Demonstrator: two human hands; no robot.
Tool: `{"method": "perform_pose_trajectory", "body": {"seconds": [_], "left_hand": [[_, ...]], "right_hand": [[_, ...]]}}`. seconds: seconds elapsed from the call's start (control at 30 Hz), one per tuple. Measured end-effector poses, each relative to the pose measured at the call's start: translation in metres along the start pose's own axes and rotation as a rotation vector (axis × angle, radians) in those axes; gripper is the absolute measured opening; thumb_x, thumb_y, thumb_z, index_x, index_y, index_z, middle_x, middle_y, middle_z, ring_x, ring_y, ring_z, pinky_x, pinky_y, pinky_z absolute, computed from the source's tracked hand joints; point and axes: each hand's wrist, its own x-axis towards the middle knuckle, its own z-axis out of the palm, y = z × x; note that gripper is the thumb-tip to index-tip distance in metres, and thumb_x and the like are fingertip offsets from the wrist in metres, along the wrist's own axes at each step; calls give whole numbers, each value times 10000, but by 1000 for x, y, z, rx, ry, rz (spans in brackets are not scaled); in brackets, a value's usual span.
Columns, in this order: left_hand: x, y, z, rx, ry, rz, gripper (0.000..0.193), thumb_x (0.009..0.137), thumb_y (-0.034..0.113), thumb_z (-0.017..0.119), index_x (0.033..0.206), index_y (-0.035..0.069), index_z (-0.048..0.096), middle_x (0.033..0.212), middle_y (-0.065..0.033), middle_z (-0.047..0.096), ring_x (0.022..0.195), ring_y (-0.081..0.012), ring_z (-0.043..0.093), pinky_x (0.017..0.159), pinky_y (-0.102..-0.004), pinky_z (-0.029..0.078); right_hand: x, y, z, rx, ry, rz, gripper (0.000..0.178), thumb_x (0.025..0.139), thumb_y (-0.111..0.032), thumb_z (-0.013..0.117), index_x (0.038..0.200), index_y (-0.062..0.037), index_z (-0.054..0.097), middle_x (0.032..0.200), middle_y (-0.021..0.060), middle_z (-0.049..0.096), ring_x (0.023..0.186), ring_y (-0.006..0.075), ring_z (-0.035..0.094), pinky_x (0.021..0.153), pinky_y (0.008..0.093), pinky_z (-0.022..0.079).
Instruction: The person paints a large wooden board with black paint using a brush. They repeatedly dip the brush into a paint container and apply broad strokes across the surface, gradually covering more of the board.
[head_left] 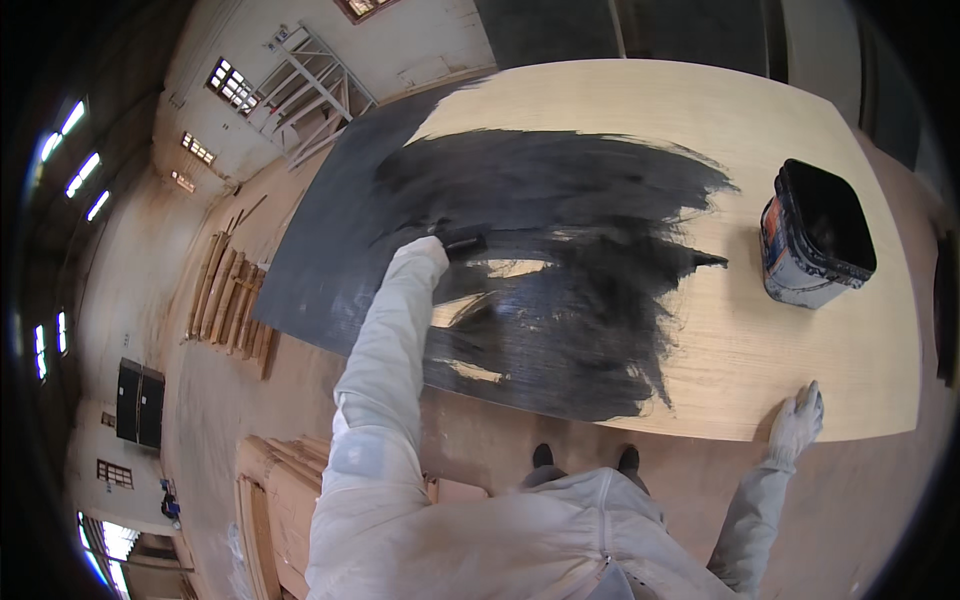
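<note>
A large pale wood panel (760, 345) lies flat in front of me, with wet-looking black paint (560, 190) streaked over its middle and a dark grey coat on its left end. Bare wood shows in patches between the strokes. My left hand (424, 254), in a white glove, grips a short black paintbrush (466, 244) against the painted surface; paint and fingers partly hide its shape. On the near right edge of the panel my gloved right hand (797, 422) rests with its fingers stretched out and holds nothing. Beyond it stands a paint-smeared black bucket (812, 238), dark inside.
Timber pieces (225, 295) lie stacked on the floor at the left, and flat brown boards (275, 500) stand near my left side. A white metal frame (318, 90) leans by the far wall. Dark panels (690, 35) stand behind the far edge.
</note>
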Motion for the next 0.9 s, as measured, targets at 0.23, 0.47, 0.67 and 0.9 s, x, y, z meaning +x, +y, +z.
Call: {"method": "perform_pose_trajectory", "body": {"seconds": [0.23,0.47,0.67,0.9], "left_hand": [[-19,23,34,68,87,345,424,1017,229,540,1409,175,694,1389,-135,718,1290,-328,685,1103,-469,535],[71,-70,20,49,106,104,436,1069,257,496,1469,224,665,1425,-100,703,1327,-323,660,1119,-445,526],[23,-56,29,158,12,323,469,1078,314,493,1526,213,586,1359,-152,727,1251,-347,698,1086,-508,535],[49,-75,20,137,61,379,442,1087,258,462,1492,185,622,1345,-167,730,1267,-357,689,1073,-468,549]], "right_hand": [[3,-15,-5,-182,1,81,637,1052,-358,576,1632,-128,447,1609,159,526,1498,364,445,1245,507,309],[8,-21,1,-232,-71,78,595,1075,-370,552,1626,-165,465,1624,141,515,1509,336,442,1251,503,313],[6,1,4,-273,-40,134,585,1079,-380,527,1621,-167,480,1635,136,504,1517,328,437,1252,498,329],[11,-3,5,-292,-50,111,571,1081,-377,500,1608,-159,494,1640,138,499,1520,334,434,1248,511,334]]}}
